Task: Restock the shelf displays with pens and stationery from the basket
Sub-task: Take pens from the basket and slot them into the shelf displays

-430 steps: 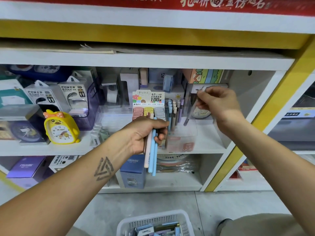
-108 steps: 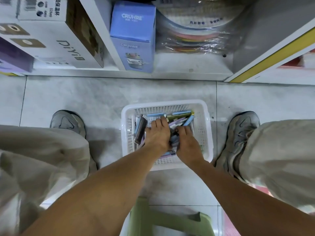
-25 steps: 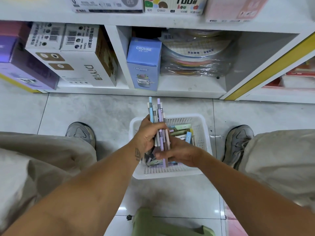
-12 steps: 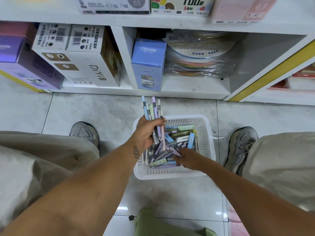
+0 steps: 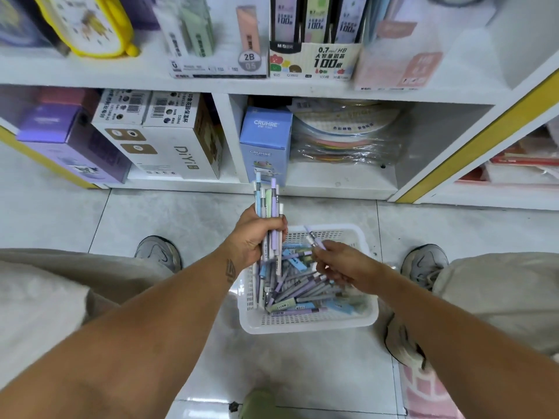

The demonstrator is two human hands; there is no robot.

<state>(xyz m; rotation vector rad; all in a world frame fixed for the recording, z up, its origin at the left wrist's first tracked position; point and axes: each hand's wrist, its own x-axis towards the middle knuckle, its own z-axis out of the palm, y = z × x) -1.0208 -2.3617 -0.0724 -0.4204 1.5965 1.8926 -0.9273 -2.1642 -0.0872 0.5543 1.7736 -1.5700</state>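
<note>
— Hands first: what has each one got?

— Left hand [image 5: 252,237] grips a bundle of pens [image 5: 269,207], fingers curled round it, tips pointing up toward the shelf [image 5: 302,89]. Right hand [image 5: 341,264] pinches a single lilac pen [image 5: 314,241] between thumb and fingertips, just above the basket [image 5: 302,323].

— And the basket?

— White, on the floor tiles between the two shoes, right below both hands. More pens and small stationery packs lie loose in it.

— Where is the display?

— Up on the shelf: lead boxes [image 5: 314,40] marked 0.7 HB, a 2B pack to the left, a yellow clock [image 5: 87,25] further left. Below, a blue box [image 5: 266,137] and a white carton [image 5: 169,140].
</note>
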